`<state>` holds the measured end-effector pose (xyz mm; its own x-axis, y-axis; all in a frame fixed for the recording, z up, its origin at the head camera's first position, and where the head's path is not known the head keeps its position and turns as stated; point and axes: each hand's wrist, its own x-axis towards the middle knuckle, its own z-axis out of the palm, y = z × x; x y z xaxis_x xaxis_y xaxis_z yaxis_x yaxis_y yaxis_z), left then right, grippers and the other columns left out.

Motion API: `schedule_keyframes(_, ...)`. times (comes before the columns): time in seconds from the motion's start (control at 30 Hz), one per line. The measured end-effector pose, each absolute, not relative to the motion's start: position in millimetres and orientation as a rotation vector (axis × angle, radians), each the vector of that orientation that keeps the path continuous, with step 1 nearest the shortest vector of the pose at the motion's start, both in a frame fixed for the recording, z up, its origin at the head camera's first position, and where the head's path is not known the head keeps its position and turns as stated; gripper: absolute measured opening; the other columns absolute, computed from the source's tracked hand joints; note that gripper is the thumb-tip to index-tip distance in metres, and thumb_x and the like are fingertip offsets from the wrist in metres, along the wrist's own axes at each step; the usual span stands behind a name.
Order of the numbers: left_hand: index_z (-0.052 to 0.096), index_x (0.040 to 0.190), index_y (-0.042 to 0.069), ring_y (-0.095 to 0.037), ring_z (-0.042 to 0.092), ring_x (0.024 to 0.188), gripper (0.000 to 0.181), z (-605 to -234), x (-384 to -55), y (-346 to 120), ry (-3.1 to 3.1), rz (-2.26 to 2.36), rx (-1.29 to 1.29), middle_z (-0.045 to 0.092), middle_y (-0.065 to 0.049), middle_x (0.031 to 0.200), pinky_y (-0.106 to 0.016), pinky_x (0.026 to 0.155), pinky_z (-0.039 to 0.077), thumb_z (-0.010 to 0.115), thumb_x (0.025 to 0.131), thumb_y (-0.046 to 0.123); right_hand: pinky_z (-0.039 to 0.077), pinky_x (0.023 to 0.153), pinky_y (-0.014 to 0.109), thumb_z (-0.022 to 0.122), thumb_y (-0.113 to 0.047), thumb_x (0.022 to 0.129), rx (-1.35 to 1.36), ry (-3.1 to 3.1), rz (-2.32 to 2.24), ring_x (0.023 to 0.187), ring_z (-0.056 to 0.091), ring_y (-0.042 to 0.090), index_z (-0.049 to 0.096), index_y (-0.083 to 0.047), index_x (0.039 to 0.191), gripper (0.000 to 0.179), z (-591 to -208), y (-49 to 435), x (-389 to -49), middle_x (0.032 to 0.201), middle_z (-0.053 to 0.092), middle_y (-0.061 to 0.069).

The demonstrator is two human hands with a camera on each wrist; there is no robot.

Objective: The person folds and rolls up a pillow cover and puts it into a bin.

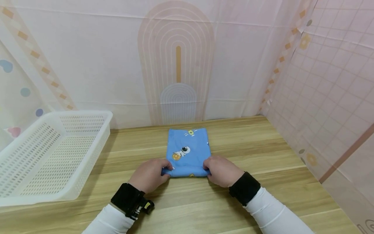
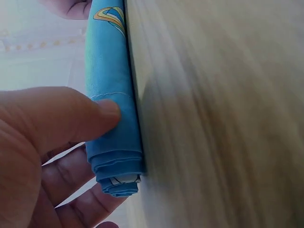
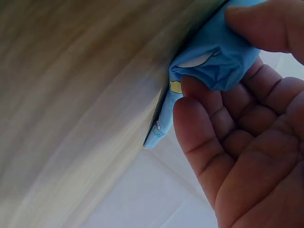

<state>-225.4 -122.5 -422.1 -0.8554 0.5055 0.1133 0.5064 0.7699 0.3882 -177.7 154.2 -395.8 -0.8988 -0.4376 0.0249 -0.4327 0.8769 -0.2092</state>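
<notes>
A blue cloth (image 1: 191,149) printed with astronauts lies folded into a narrow strip on the wooden table, its near edge rolled up. My left hand (image 1: 150,174) grips the left end of the roll, thumb on the near side and fingers round behind; the left wrist view shows stacked layers at that end of the cloth (image 2: 111,128). At the other end, my right hand (image 1: 222,170) pinches the roll between thumb and fingers. In the right wrist view the end of the cloth (image 3: 209,61) looks bunched, with a small white patch inside the fold.
A white perforated plastic basket (image 1: 73,182) stands on the left of the wooden table (image 1: 248,143). Behind the table hangs a pale printed cloth backdrop (image 1: 239,65), and a grid-patterned one (image 1: 336,81) runs along the right side.
</notes>
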Motion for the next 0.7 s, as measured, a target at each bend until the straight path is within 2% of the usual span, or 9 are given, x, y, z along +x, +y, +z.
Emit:
schedule_keyframes(0.2,0.077,0.102,0.023,-0.009,0.061,0.084,0.014,-421.1,-225.2,-123.7,-2.97,-0.643,-0.847,0.077,0.005,0.106,-0.037,0.082,0.055,0.083,0.09,0.02,0.057,0.081,0.034,0.074,-0.001,0.093,-0.719,3.027,-0.323,0.085,0.061,0.014,0.072,-0.005,0.1,0.008,-393.3,153.8,-175.4,0.092,0.069,0.002)
schedule_keyframes(0.43,0.076,0.103,0.021,-0.008,0.058,0.081,0.022,-422.1,-225.6,-123.9,-3.006,-0.649,-0.854,0.075,0.006,0.103,-0.035,0.08,0.054,0.089,0.086,0.026,0.058,0.089,0.039,0.069,-0.003,0.099,-0.638,2.996,-0.343,0.093,0.065,0.016,0.073,-0.004,0.108,0.01,-393.6,151.7,-175.0,0.102,0.073,0.004)
schedule_keyframes(0.57,0.078,0.106,0.021,-0.008,0.062,0.087,0.019,-421.7,-225.2,-123.7,-3.012,-0.644,-0.843,0.076,0.006,0.108,-0.039,0.086,0.056,0.086,0.09,0.026,0.058,0.089,0.04,0.066,-0.002,0.101,-0.607,2.98,-0.365,0.093,0.065,0.017,0.073,-0.003,0.11,0.012,-393.5,151.4,-175.8,0.103,0.073,0.005)
schedule_keyframes(0.7,0.079,0.109,0.021,-0.012,0.069,0.098,0.017,-421.1,-224.5,-123.8,-3.014,-0.645,-0.835,0.077,0.005,0.112,-0.042,0.092,0.058,0.082,0.093,0.026,0.057,0.085,0.038,0.065,-0.002,0.101,-0.602,2.978,-0.369,0.086,0.06,0.014,0.072,-0.004,0.105,0.009,-393.8,151.7,-176.3,0.096,0.071,0.003)
